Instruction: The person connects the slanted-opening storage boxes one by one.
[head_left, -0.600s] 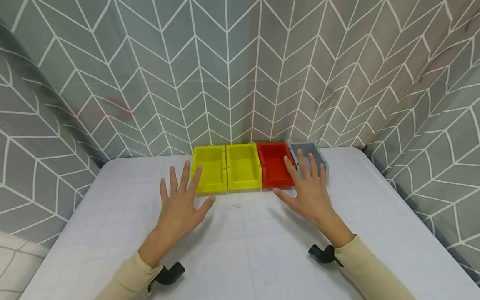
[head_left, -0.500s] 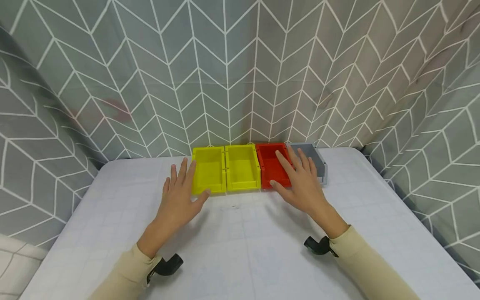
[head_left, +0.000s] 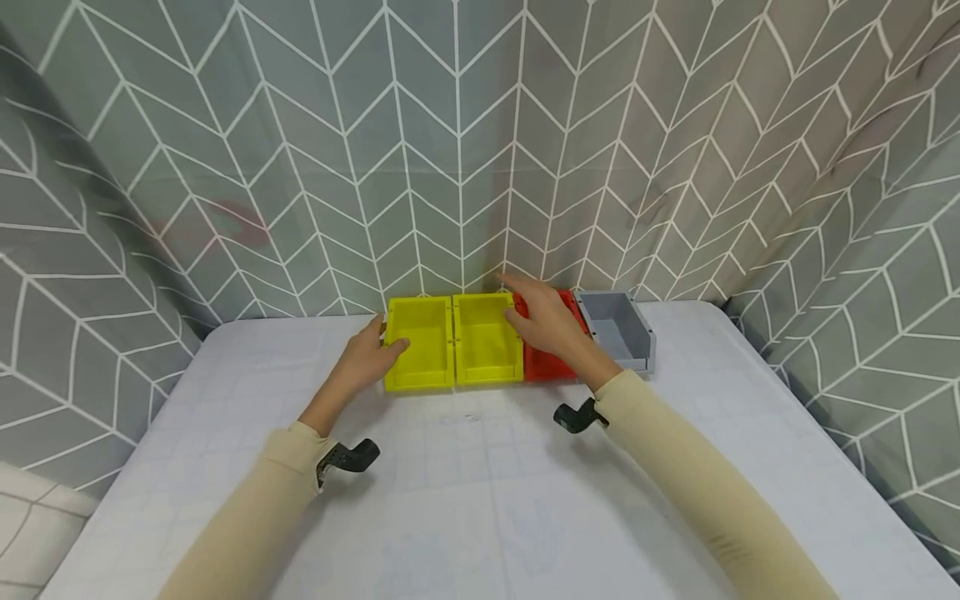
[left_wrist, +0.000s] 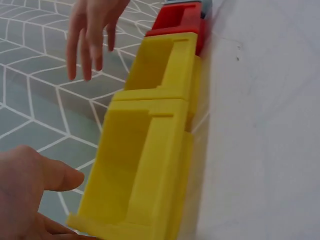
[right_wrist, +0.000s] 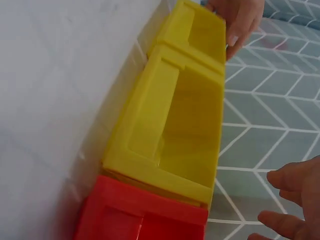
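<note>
Two yellow storage bins, the left one (head_left: 422,343) and the right one (head_left: 487,346), stand side by side in a row with a red bin (head_left: 551,367) and a grey bin (head_left: 617,329). My left hand (head_left: 363,360) is at the outer left side of the left yellow bin, fingers beside its wall and thumb over its edge; contact is hard to tell. Above the red bin hovers my right hand (head_left: 549,318), fingers extended toward the right yellow bin's back and partly covering the red bin. In the right wrist view its fingers (right_wrist: 287,225) hold nothing.
The bins stand on a white-covered table (head_left: 465,500), near its back edge. Behind it and at both sides hangs a grey curtain (head_left: 480,150) with white chevron lines. Black wrist mounts (head_left: 352,457) sit on both sleeves.
My left hand has moved forward to the left yellow bin's side, its spread fingers drawing together. The right hand has swung left and forward, from over the red and grey bins toward the right yellow one.
</note>
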